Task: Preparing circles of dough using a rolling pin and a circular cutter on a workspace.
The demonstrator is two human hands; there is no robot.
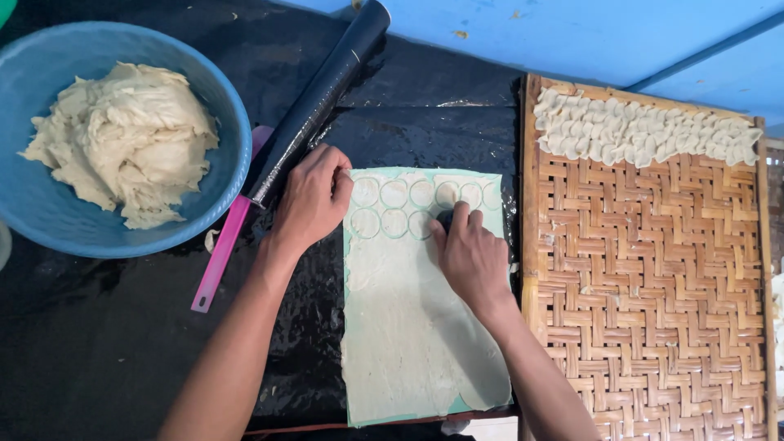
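A person cuts rounds from a long, pale sheet of rolled dough (412, 327) laid on a mint-green mat on the black plastic-covered worktable (98, 351). The right hand (469, 257) closes over a small dark round cutter (445, 219), pressing it into the sheet at the end of the second row of cut circles (394, 208). The left hand (313, 198) rests loosely curled at the sheet's far-left corner, fingertips touching the dough edge and just beside a black plastic-wrapped rolling tube (320, 94).

By the look of it, cutting is early: two short rows are stamped and most of the sheet lies uncut, so the next press would call for placing the cutter close beside the last ring.

A blue plastic bowl (229, 106) of dough scraps sits left, a pink plastic scraper (214, 269) beneath its rim. Folded dumplings (645, 131) line the woven bamboo tray (653, 294) at right.

The cutter is mostly hidden by fingers; the tray and bowl run out of frame.
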